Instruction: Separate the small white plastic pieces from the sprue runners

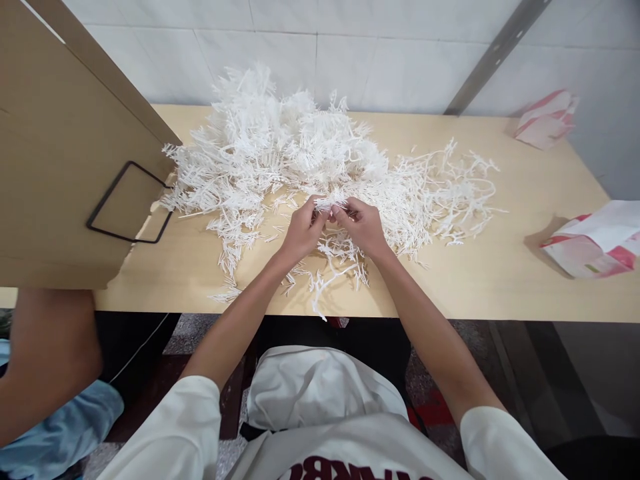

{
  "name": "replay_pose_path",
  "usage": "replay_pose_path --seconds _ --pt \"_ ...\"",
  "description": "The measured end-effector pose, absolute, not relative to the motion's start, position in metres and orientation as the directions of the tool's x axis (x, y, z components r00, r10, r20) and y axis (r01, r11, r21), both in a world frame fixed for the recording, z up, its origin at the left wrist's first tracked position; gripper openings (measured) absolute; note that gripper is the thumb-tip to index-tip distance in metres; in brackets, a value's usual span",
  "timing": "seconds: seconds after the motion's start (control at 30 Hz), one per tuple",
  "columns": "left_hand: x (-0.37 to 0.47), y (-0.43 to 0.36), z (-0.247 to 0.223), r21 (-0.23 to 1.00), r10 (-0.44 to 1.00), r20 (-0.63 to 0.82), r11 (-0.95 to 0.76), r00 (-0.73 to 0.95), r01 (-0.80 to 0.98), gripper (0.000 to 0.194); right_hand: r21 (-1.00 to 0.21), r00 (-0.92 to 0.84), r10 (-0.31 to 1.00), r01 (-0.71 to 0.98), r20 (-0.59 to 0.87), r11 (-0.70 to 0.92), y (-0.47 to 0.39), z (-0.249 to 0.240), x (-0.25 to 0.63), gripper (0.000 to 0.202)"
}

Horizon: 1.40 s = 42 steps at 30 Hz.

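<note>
My left hand (303, 228) and my right hand (366, 228) meet over the middle of the table. Between their pinched fingertips is a small white branched plastic sprig (331, 201), partly covered by the fingers. Just beyond lies a big tangled heap of white branched plastic sprigs (280, 143), whose exact kind I cannot make out. To the right the heap thins into longer, thicker stems (463, 190). Below my hands a branching white stem (327, 283) reaches the table's front edge, with short loose bits around it.
A tall cardboard panel (75, 147) stands at the left, with a black wire frame (113, 193) against its foot. Two pink-and-white paper packets (547, 120) sit at the right of the table (480, 280). A tiled wall (350, 53) closes the back. Another person's arm (55, 353) is at lower left.
</note>
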State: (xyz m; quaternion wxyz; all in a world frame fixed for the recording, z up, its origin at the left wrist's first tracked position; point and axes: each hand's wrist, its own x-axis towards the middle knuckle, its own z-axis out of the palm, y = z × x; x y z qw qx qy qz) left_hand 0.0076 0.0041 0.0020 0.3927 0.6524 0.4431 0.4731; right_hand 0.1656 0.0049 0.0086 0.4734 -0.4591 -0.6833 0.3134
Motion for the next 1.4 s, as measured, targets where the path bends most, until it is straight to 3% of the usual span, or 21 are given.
replay_pose_path --seconds 0.17,0.33,0.47,0.63,0.83,0.9,1.03,1.17,1.3,1.4 --pt "0.011 0.005 0.007 0.989 0.973 0.142 -0.131 0.182 -0.072 0.022 -0.936 -0.211 0.931 0.126 0.298 0.328 0.003 0.007 0.162 0.032" --pt "0.012 0.004 0.011 0.983 0.980 0.096 -0.067 0.172 -0.169 0.020 -0.938 -0.208 0.931 0.113 0.299 0.327 0.002 0.009 0.164 0.039" --pt "0.011 0.004 0.010 0.995 0.983 0.092 -0.083 0.157 -0.061 0.022 -0.953 -0.229 0.937 0.087 0.265 0.291 0.002 0.011 0.164 0.040" --pt "0.010 0.005 0.007 0.981 0.938 0.194 -0.189 0.287 -0.046 0.029 -0.958 -0.230 0.943 0.095 0.242 0.269 0.004 0.009 0.164 0.039" --pt "0.010 0.004 0.005 0.976 0.962 0.144 -0.176 0.231 0.128 0.027 -0.913 -0.221 0.933 0.235 0.284 0.334 0.004 0.007 0.166 0.036" --pt "0.011 0.003 0.005 0.958 0.967 0.162 -0.201 0.195 0.202 0.023 -0.847 -0.197 0.921 0.364 0.337 0.388 0.004 0.007 0.166 0.034" --pt "0.011 0.000 0.005 0.897 0.963 0.224 -0.263 0.147 0.354 0.019 -0.605 -0.192 0.856 0.634 0.481 0.482 0.006 0.004 0.168 0.028" --pt "0.009 0.000 0.006 0.825 0.950 0.274 -0.311 0.148 0.471 0.017 -0.458 -0.193 0.821 0.750 0.538 0.477 0.006 0.000 0.169 0.029" --pt "0.009 -0.002 0.006 0.840 0.942 0.275 -0.332 0.190 0.429 0.011 -0.546 -0.087 0.822 0.708 0.562 0.448 0.004 0.000 0.167 0.026" --pt "0.010 -0.002 0.007 0.864 0.945 0.279 -0.326 0.173 0.385 0.007 -0.635 -0.039 0.820 0.613 0.571 0.471 0.004 0.002 0.167 0.013"
